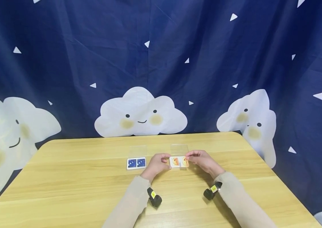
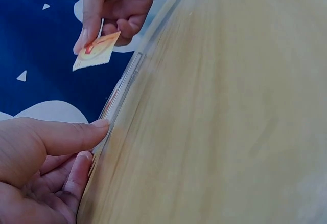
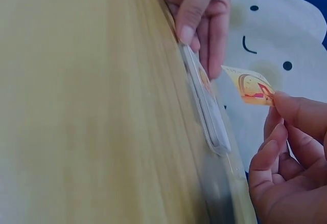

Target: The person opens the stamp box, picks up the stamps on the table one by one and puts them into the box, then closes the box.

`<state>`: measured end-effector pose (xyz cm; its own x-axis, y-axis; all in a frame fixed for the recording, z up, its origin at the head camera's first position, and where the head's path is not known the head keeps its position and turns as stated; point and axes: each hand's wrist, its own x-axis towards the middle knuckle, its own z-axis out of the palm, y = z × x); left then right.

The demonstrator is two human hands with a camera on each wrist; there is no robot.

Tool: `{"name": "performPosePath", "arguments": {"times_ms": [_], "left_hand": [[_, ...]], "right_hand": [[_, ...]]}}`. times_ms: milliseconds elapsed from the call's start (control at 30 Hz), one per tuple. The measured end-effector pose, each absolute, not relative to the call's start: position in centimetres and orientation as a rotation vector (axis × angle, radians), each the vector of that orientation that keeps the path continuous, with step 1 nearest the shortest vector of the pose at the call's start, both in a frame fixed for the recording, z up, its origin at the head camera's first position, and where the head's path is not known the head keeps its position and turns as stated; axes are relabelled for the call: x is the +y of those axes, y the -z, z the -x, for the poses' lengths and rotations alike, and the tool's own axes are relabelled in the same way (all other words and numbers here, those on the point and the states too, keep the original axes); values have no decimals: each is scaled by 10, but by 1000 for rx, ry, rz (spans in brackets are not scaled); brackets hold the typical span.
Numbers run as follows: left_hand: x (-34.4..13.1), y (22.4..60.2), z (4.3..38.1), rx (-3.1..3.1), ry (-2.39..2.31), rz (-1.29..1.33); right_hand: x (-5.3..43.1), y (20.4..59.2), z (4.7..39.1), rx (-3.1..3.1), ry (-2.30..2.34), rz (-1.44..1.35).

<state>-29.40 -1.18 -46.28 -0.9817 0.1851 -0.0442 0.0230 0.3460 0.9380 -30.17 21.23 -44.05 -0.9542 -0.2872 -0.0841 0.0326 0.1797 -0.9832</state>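
Observation:
My right hand (image 1: 203, 161) pinches an orange and yellow stamp (image 3: 253, 87) by its edge between thumb and forefinger. The stamp, with a jagged edge in the left wrist view, is held up over the right part of a small flat clear case (image 3: 207, 106). A similar orange picture (image 1: 174, 162) lies in the case's left part. My left hand (image 1: 157, 164) grips the left end of this case, thumb on top. The case's clear lid (image 1: 179, 148) is folded back on the table.
Left of my left hand lies a second open case (image 1: 132, 168) with two dark blue pictures (image 1: 136, 162), its clear lid (image 1: 138, 150) laid back. Both stand on a wood-grain table (image 1: 92, 186). A blue curtain (image 1: 115, 57) with clouds hangs behind the table.

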Motion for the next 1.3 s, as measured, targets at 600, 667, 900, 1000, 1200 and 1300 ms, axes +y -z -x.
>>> {"name": "performPosePath", "arguments": {"times_ms": [600,667,900,1000,1200,1300], "left_hand": [[-12,464,294,2452,-1711,-200],[-12,465,295,2450,-1711,-202],[-13,464,294,2439,-1720,-191],[-13,463,293,2434,-1726,-188],[-13,464,294,2443,-1722,-194],[-13,465,295,2450,-1717,-200]], "right_hand": [[205,452,322,2282,1780,188],[204,452,322,2299,1771,175],[201,452,321,2408,1739,118],[199,452,321,2440,1734,100],[195,455,321,2480,1723,3],[194,455,321,2500,1724,-40]]}}
